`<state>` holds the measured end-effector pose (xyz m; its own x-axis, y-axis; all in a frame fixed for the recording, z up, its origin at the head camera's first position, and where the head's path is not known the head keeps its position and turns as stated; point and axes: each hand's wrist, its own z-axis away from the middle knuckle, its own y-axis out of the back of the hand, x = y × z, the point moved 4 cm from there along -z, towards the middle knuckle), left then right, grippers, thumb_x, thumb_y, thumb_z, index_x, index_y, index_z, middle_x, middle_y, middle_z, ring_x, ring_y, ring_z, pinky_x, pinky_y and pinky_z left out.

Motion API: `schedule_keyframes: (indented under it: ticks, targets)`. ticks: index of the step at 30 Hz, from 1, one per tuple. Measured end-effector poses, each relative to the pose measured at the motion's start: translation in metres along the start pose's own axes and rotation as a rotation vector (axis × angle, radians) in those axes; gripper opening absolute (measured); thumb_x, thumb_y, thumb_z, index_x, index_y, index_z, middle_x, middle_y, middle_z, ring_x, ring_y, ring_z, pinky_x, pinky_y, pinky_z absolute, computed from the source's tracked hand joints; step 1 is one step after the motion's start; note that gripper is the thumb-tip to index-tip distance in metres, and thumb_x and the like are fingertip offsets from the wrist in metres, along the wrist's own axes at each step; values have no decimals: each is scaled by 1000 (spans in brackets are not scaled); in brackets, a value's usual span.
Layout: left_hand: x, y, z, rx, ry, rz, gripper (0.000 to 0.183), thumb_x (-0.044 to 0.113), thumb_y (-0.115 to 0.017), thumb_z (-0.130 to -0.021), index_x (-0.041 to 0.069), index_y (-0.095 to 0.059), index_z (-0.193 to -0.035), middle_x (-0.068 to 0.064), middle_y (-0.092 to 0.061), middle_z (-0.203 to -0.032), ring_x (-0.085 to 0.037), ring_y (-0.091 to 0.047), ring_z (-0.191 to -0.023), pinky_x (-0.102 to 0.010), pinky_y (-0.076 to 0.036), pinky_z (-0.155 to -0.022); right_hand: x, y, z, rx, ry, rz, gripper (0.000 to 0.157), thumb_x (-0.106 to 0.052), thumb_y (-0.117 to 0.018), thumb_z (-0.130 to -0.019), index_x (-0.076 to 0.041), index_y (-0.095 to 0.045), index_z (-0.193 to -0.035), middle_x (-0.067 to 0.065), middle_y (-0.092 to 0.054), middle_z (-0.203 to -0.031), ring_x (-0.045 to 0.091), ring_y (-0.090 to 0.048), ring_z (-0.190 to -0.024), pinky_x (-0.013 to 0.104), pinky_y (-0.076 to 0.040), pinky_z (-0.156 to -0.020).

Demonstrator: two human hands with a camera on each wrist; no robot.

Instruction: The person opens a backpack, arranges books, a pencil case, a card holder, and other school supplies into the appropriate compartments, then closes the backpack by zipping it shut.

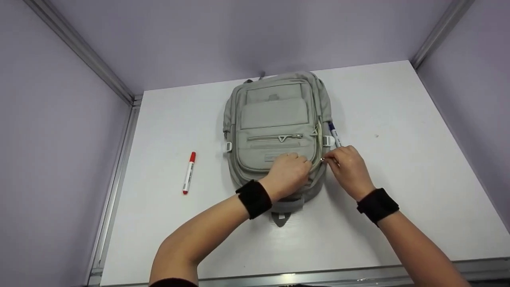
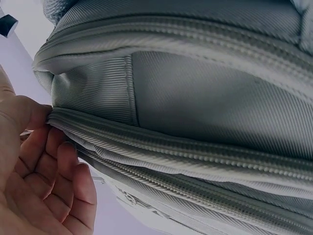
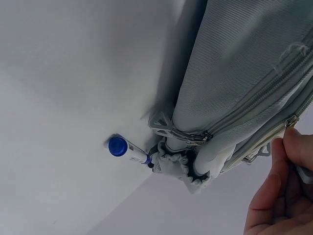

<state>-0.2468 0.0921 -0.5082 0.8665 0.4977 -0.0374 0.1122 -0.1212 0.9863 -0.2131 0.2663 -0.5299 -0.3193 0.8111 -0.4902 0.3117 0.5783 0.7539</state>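
Observation:
A grey-green backpack (image 1: 275, 113) lies front side up on the white table, its top handle toward the person. At its lower right corner the left hand (image 1: 290, 173) pinches the zippered edge (image 2: 161, 144) of a compartment between thumb and fingers. Beside that edge, the fabric gapes in the left wrist view. Just to the right, the right hand (image 1: 352, 171) pinches a small metal zipper pull (image 3: 292, 121) between thumb and index finger. Part of the zipper stands open along the bag's right side, showing a pale lining.
A blue-capped marker (image 3: 131, 150) lies against the bag's right side, near a white buckle (image 1: 328, 141). Left of the bag lies a red marker (image 1: 189, 173). Lilac walls (image 1: 191, 44) enclose the table (image 1: 406, 159) at the back and sides.

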Motion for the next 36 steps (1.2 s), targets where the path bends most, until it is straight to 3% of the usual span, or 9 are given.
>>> schedule_keyframes:
  ticks: [14,24,36]
  targets:
    - [-2,-1,1,-3,-9,-15,16,30,-70,-90,14,-68,-91,1,-65,-85,-19,-62,-75,-34,-52,-59,15,-3,-17,12,30,52,10,1,-78,-88,0,-71,-95,13,-70,-90,33,-59,-84,43,-47,-77]
    - [-3,-3,0,-66,6,10,16,29,-68,-92,13,-69,-94,1,-66,-88,-19,-61,-77,-33,-51,-61,27,-5,-34,5,18,71,6,4,-74,-90,3,-69,-94,18,-69,-91,36,-58,-84,44,-46,-77]
    - [-3,-2,2,-21,-9,9,13,28,-68,-93,15,-68,-90,2,-66,-85,-18,-63,-75,-34,-51,-59,38,-9,-53,-9,15,86,4,2,-72,-92,3,-69,-95,18,-68,-91,38,-58,-85,46,-46,-80]
